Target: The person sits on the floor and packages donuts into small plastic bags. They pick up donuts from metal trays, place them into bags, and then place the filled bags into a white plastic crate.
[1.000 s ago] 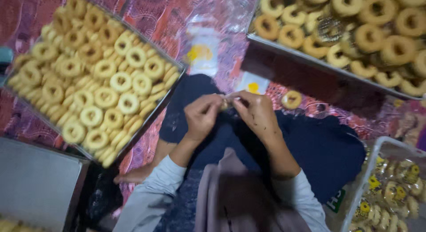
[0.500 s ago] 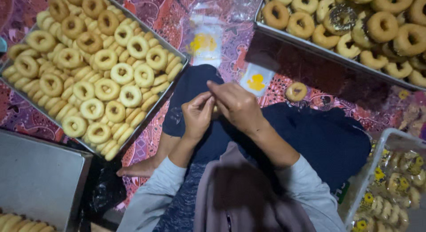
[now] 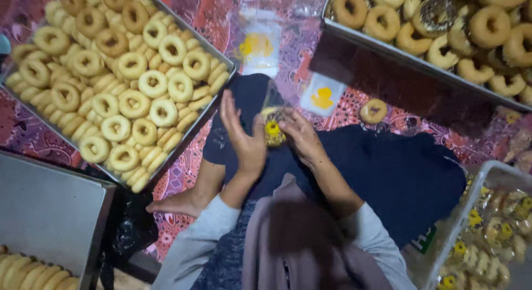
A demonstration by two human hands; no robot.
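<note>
My left hand (image 3: 243, 136) and my right hand (image 3: 299, 136) meet over my lap, on dark trousers (image 3: 388, 173). Between them is a small clear plastic bag with a yellow print (image 3: 272, 126) and a ring doughnut inside it. My right hand's fingers grip the bag from the right. My left hand stands flat with fingers spread, pressed against the bag's left side. The bag's top sticks up above the fingers.
A metal tray of pale ring doughnuts (image 3: 219, 54) lies at upper left, another tray of browner doughnuts (image 3: 388, 51) at upper right. Empty clear bags (image 3: 259, 43) and one loose doughnut (image 3: 373, 110) lie on the patterned cloth. A basket of bagged doughnuts (image 3: 476, 184) is at lower right, a grey tray (image 3: 50, 212) at lower left.
Both hands have dropped lower toward my lap with the bag. My left hand has opened out flat against the bag, where before its fingers pinched the bag's top.
</note>
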